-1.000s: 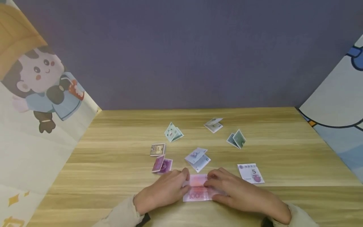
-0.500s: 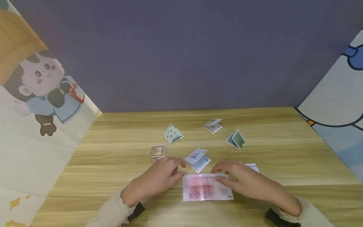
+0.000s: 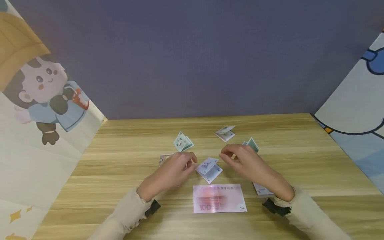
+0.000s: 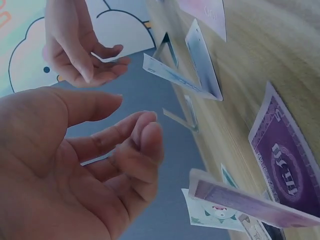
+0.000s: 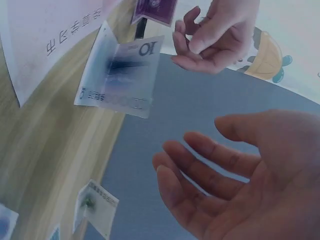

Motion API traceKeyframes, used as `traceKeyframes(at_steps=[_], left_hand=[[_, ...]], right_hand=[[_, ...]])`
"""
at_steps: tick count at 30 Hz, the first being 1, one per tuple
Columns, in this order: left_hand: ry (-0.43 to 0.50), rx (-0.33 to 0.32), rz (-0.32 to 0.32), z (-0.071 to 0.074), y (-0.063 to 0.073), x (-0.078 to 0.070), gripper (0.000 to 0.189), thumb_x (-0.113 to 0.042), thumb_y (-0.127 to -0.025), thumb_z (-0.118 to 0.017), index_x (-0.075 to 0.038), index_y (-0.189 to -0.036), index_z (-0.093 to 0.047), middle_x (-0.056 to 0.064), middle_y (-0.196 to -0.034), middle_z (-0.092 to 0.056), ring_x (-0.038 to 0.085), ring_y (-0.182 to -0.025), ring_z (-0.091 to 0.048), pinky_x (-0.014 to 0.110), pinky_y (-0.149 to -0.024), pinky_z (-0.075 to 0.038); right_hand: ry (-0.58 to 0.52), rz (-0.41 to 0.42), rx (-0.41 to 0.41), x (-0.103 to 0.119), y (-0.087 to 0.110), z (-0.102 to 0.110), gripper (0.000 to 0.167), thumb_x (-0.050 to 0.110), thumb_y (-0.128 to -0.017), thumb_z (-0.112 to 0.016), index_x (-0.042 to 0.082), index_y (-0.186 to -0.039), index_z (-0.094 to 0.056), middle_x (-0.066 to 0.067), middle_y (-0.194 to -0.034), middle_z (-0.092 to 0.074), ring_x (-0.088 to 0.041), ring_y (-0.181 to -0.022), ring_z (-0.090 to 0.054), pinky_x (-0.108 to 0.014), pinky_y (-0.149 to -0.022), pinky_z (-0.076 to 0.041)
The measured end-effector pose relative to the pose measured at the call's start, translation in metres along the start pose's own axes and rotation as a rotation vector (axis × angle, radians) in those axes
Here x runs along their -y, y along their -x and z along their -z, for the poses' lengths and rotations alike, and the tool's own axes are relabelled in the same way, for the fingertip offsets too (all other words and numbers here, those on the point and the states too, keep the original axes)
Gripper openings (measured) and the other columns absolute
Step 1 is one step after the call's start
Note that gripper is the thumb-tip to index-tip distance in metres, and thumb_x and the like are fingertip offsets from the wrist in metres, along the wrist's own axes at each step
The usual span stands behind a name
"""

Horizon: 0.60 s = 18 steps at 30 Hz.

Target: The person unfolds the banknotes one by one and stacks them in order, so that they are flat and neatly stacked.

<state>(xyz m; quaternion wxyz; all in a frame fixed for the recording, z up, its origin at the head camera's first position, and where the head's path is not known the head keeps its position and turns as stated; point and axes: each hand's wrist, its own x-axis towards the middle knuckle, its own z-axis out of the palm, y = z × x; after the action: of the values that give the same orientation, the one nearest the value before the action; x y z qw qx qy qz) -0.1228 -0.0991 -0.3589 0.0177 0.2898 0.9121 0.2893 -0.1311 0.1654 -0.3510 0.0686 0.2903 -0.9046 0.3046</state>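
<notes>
A folded blue 10 banknote stands half open on the table between my two hands. My left hand hovers just left of it, fingers loosely curved and holding nothing. On the other side my right hand hovers above the table, also holding nothing, with thumb and fingers apart. Nearer to me lies a pink 100 banknote, unfolded and flat. A folded purple banknote shows in the left wrist view; the left hand mostly hides it from the head view.
Farther back stand a folded light green note, a folded pale note and a dark green one. A brown note and a white-violet note are partly covered by my hands. A dark wall closes the back.
Both hands have let go of the pink 100 banknote and moved forward, to either side of the blue 10 banknote. The pink note, earlier held down by the fingers, now lies uncovered.
</notes>
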Motion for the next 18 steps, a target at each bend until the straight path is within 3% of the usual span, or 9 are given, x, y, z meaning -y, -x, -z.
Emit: traceKeyframes(at_steps=[6, 10, 14, 18], left_hand=[[-0.017, 0.029, -0.066, -0.002, -0.004, 0.0, 0.019, -0.016, -0.097, -0.064, -0.003, -0.11, -0.071, 0.002, -0.097, -0.069, 0.012, -0.085, -0.063, 0.025, -0.074, -0.055], [-0.016, 0.065, -0.127, -0.007, -0.006, -0.002, 0.022, -0.017, -0.099, -0.061, -0.003, -0.114, -0.071, 0.007, -0.115, -0.069, 0.018, -0.107, -0.064, 0.032, -0.094, -0.053], [-0.066, 0.119, -0.167, -0.016, -0.006, 0.0, 0.025, -0.019, -0.098, -0.063, -0.006, -0.119, -0.069, 0.007, -0.121, -0.066, 0.019, -0.112, -0.061, 0.03, -0.095, -0.052], [-0.156, 0.234, -0.182, -0.023, -0.001, 0.003, 0.034, -0.024, -0.098, -0.063, -0.011, -0.13, -0.064, 0.006, -0.132, -0.059, 0.021, -0.123, -0.054, 0.034, -0.103, -0.047]], right_hand=[[0.003, -0.016, -0.025, -0.005, -0.006, -0.011, 0.018, 0.02, -0.098, -0.066, 0.004, -0.105, -0.071, 0.0, -0.092, -0.071, -0.013, -0.084, -0.066, -0.031, -0.07, -0.057], [0.004, -0.037, 0.007, -0.01, -0.006, -0.019, 0.028, 0.025, -0.099, -0.063, 0.002, -0.112, -0.071, -0.005, -0.099, -0.072, -0.016, -0.088, -0.067, -0.033, -0.073, -0.058], [0.083, -0.069, 0.07, -0.01, -0.001, -0.028, 0.033, 0.035, -0.102, -0.057, 0.006, -0.108, -0.073, -0.005, -0.102, -0.072, -0.02, -0.092, -0.067, -0.037, -0.076, -0.057], [0.199, -0.101, 0.153, -0.007, 0.004, -0.038, 0.038, 0.037, -0.098, -0.063, 0.003, -0.112, -0.07, -0.011, -0.107, -0.07, -0.026, -0.096, -0.066, -0.042, -0.078, -0.057]])
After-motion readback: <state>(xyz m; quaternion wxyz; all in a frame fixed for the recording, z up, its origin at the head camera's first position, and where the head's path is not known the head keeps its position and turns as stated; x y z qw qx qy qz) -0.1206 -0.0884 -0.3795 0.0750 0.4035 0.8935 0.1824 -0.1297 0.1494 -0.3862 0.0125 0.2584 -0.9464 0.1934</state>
